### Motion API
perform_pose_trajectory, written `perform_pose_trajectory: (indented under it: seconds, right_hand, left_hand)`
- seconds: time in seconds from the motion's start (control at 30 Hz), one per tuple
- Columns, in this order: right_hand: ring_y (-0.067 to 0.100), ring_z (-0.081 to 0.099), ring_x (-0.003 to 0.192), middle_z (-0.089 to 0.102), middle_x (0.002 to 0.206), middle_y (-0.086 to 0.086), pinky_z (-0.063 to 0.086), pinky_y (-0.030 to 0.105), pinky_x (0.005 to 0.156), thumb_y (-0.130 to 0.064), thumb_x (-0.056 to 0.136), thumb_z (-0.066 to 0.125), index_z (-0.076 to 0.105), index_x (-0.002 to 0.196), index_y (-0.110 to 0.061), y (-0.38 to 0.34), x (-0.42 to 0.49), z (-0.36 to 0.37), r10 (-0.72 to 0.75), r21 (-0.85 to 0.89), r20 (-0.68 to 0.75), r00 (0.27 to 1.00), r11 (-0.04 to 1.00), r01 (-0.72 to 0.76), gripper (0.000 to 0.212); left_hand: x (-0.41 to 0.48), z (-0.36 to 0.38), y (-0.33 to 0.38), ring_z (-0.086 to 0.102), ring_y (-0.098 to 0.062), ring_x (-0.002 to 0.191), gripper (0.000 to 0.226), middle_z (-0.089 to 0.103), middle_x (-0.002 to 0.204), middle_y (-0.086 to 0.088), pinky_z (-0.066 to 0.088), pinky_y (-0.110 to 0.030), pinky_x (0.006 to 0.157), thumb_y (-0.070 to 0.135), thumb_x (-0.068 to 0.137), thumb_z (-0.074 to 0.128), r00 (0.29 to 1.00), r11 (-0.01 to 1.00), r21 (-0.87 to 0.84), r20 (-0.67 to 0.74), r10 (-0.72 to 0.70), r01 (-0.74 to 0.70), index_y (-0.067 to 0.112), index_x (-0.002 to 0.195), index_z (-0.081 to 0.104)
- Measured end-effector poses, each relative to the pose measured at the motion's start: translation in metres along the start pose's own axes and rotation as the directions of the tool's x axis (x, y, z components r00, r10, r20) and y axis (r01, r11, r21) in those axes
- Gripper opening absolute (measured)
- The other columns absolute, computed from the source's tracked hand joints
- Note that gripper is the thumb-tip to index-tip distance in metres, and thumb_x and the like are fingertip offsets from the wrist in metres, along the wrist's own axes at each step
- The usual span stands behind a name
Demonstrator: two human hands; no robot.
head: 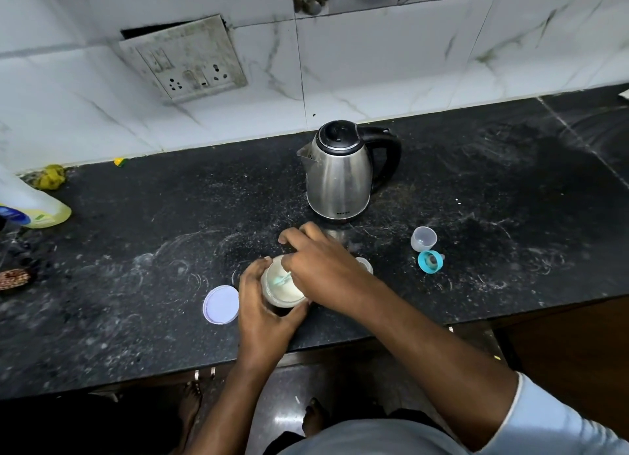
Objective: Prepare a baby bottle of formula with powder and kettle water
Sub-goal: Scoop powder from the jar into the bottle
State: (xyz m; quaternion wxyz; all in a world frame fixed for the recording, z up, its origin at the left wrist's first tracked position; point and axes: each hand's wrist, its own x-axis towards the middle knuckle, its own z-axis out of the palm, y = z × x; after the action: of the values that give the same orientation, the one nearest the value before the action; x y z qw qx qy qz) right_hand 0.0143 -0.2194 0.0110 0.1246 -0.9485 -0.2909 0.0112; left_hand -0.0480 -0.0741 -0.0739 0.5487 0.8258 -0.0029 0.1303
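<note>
Left hand [263, 306] clasps the upright, open powder jar [284, 289]; right hand [323, 267] pinches a teal scoop [282, 279] inside it.
Scoop handle slants up-right. Beyond, the kettle [340, 172] points its spout left, handle right.

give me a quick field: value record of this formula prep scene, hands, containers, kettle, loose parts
left hand: wrapped around the powder jar, steadying it on the counter
right hand: holding a teal scoop dipped into the jar's pale powder
jar lid: off, lying flat on the counter left of the jar
kettle: steel, lid closed, standing behind the hands, handle to the right
bottle cap: clear, lying to the right
teal ring with nipple: lying just in front of the cap
bottle: mostly hidden behind the right hand
</note>
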Motion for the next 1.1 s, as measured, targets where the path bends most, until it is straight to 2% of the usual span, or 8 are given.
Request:
perform_pose_trajectory:
  seconds: [0.1,0.27,0.37,0.47,0.63,0.73,0.87,1.1]
  right_hand:
    - [0.033,0.047,0.117,0.056,0.139,0.009,0.051,0.051,0.088,-0.005,0.077,0.074,0.076,0.078,-0.010,-0.0002,-0.0014,0.0067,-0.001,-0.020,0.009,1.000,1.000,0.002,0.006]
    - [0.033,0.043,0.122,0.052,0.145,0.006,0.047,0.049,0.093,-0.004,0.079,0.070,0.078,0.082,-0.008,-0.0027,-0.0024,0.0052,-0.013,-0.017,0.083,0.997,1.000,0.014,0.010]
    - [0.031,0.039,0.126,0.047,0.150,0.003,0.045,0.047,0.098,-0.003,0.082,0.067,0.080,0.092,-0.011,-0.0025,-0.0026,0.0036,-0.011,-0.031,0.137,0.990,0.999,0.015,0.018]
    - [0.030,0.039,0.127,0.047,0.150,0.004,0.045,0.048,0.099,-0.004,0.080,0.068,0.078,0.085,-0.010,-0.0018,-0.0014,0.0036,0.002,-0.028,0.111,0.994,1.000,0.001,0.013]
    - [0.030,0.037,0.128,0.045,0.150,0.002,0.044,0.048,0.100,-0.002,0.080,0.067,0.079,0.093,-0.009,-0.0007,-0.0023,0.0038,0.011,-0.034,0.192,0.981,0.999,-0.004,0.019]
    - [0.030,0.037,0.129,0.045,0.151,0.001,0.043,0.047,0.101,-0.004,0.081,0.070,0.080,0.089,-0.013,0.0016,-0.0028,0.0033,-0.012,-0.022,0.200,0.980,1.000,0.017,0.015]
    - [0.030,0.036,0.131,0.043,0.155,0.001,0.042,0.047,0.103,-0.004,0.081,0.070,0.080,0.085,-0.015,0.0030,-0.0017,0.0056,-0.007,-0.003,0.171,0.985,1.000,0.008,0.016]
    - [0.029,0.033,0.134,0.038,0.159,-0.001,0.039,0.048,0.107,-0.009,0.086,0.069,0.080,0.092,-0.016,0.0062,-0.0054,0.0072,-0.040,0.033,0.230,0.972,0.999,0.033,0.014]
  left_hand:
    - [0.0004,-0.0003,0.0006,0.053,-0.018,0.138,0.092,0.052,0.145,0.005,0.045,-0.046,0.115,0.031,0.067,0.093,0.999,0.999,0.023,0.009,0.049,-0.049,0.055,0.138,0.040]
    - [0.0005,-0.0036,0.0014,0.052,-0.019,0.137,0.088,0.047,0.145,0.023,0.046,-0.044,0.114,0.037,0.069,0.088,0.991,0.991,0.032,0.040,0.126,-0.127,0.057,0.139,0.038]
    - [-0.0012,-0.0032,0.0010,0.053,-0.022,0.136,0.084,0.047,0.145,0.018,0.047,-0.048,0.112,0.038,0.070,0.088,0.990,0.991,0.028,0.063,0.128,-0.130,0.051,0.138,0.041]
    - [-0.0031,-0.0022,0.0000,0.052,-0.020,0.136,0.083,0.050,0.143,0.012,0.047,-0.050,0.112,0.038,0.069,0.088,0.993,0.994,0.028,0.055,0.105,-0.106,0.040,0.139,0.042]
    - [-0.0031,-0.0028,0.0018,0.052,-0.019,0.137,0.083,0.049,0.144,0.015,0.043,-0.033,0.114,0.040,0.071,0.088,0.989,0.991,0.018,0.067,0.135,-0.136,0.052,0.139,0.041]
    - [-0.0059,-0.0008,0.0007,0.052,-0.019,0.137,0.083,0.053,0.142,0.006,0.042,-0.033,0.114,0.041,0.070,0.089,0.991,0.993,0.016,0.072,0.116,-0.118,0.045,0.139,0.042]
    - [-0.0054,-0.0006,-0.0011,0.053,-0.021,0.137,0.085,0.053,0.142,0.004,0.042,-0.031,0.113,0.039,0.070,0.090,0.991,0.994,0.013,0.067,0.111,-0.113,0.051,0.139,0.041]
    - [-0.0085,-0.0006,-0.0035,0.053,-0.020,0.136,0.082,0.054,0.142,0.000,0.044,-0.036,0.113,0.035,0.070,0.091,0.990,0.993,0.046,0.099,0.103,-0.108,0.031,0.139,0.047]
